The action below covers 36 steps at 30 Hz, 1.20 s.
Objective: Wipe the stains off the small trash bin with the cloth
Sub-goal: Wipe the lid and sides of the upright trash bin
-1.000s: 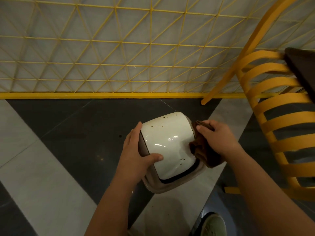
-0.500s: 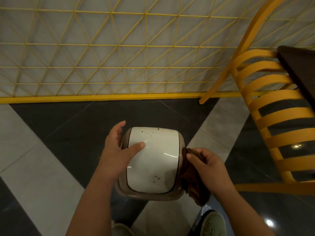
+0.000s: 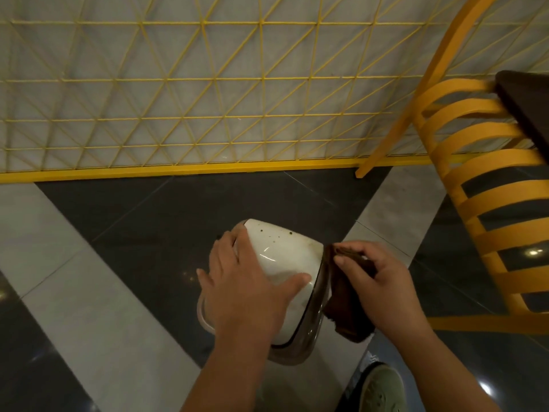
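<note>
The small trash bin (image 3: 283, 251) has a glossy white lid with dark specks near its far edge and a beige-brown rim. It stands on the floor at lower centre. My left hand (image 3: 240, 289) lies flat across the lid, thumb stretched over the white surface. A dark brown cloth (image 3: 346, 301) hangs against the bin's right side. My right hand (image 3: 380, 286) grips the cloth with curled fingers and presses it to the rim. The bin's body below the lid is mostly hidden.
A yellow slatted chair (image 3: 487, 209) stands close on the right, with a dark table corner (image 3: 528, 99) above it. A yellow wire-grid fence (image 3: 190, 114) with a yellow base bar runs across the back. My shoe (image 3: 381, 388) is at the bottom. The floor has dark and grey tiles.
The bin has turned under my hands, its lid angled differently. My left hand slid further over the lid. My right hand with the cloth stays at the bin's right side.
</note>
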### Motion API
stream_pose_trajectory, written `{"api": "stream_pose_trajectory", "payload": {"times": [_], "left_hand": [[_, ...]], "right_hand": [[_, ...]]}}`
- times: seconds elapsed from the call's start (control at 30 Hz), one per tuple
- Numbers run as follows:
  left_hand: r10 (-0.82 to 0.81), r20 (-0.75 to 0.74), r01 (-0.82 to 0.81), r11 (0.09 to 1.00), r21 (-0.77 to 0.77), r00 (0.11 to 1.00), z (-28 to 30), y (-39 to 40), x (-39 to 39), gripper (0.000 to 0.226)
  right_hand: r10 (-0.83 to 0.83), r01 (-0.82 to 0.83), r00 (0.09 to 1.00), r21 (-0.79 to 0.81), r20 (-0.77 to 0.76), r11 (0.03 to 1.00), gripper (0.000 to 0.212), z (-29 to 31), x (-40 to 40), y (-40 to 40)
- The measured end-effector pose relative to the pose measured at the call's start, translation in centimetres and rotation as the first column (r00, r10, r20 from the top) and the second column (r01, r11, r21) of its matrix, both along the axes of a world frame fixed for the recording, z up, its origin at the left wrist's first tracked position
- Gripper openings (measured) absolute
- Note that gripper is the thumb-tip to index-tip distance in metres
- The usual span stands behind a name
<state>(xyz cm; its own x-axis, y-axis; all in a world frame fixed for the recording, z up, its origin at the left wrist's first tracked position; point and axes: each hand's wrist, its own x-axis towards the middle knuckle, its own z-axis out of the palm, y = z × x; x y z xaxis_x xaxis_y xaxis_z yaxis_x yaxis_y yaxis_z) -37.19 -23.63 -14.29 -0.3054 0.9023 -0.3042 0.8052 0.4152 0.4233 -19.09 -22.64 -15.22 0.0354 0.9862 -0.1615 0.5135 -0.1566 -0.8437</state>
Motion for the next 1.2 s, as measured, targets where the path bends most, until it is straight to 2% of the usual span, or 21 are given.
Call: {"api": "stream_pose_trajectory", "payload": {"times": [0.07,0.13,0.27,0.4,0.63,0.83,1.03,1.13,1.2], "left_hand": [[-0.039,-0.041,0.037,0.998,-0.054,0.998,-0.7,-0.1,0.6,0.119],[-0.043,-0.046,0.040,0.997,-0.070,0.998,-1.1,-0.1,0.8,0.119],[-0.041,-0.025,0.040,0.998,-0.044,0.999,-1.4,-0.1,0.5,0.121],[-0.066,-0.001,0.066,0.997,-0.045,0.998,-1.6,0.1,0.3,0.122],[-0.172,0.042,0.172,0.985,-0.001,0.984,-1.9,1.0,-1.9,0.125],[-0.230,0.021,0.231,0.973,-0.008,0.973,-1.7,1.5,-2.7,0.125],[-0.243,0.022,0.244,0.970,-0.008,0.970,-1.6,1.6,-2.8,0.123],[-0.250,-0.002,0.250,0.968,-0.019,0.968,-1.7,1.7,-2.9,0.122],[-0.261,-0.021,0.260,0.965,-0.035,0.965,-1.6,1.7,-2.9,0.123]], "right_hand": [[0.168,-0.195,0.964,0.119,0.204,0.974,0.018,0.3,-0.6,0.2],[0.284,-0.360,0.877,0.140,0.388,0.922,0.023,-0.2,-1.2,0.3],[0.295,-0.428,0.812,0.171,0.503,0.888,0.023,-0.8,-1.8,2.1],[0.260,-0.320,0.801,0.018,0.540,0.947,0.022,-1.5,-1.0,5.2],[0.407,-0.489,0.792,0.073,0.455,0.869,0.025,0.0,-2.6,2.5],[0.268,-0.302,0.843,-0.002,0.466,0.953,0.021,-1.5,-2.1,4.3],[0.447,-0.496,0.767,-0.018,0.461,0.868,0.025,0.6,-4.9,1.7],[0.306,-0.353,0.838,0.022,0.453,0.935,0.023,-0.5,-4.6,3.7],[0.239,-0.256,0.850,-0.028,0.470,0.966,0.022,-1.6,-3.7,4.6]]}}
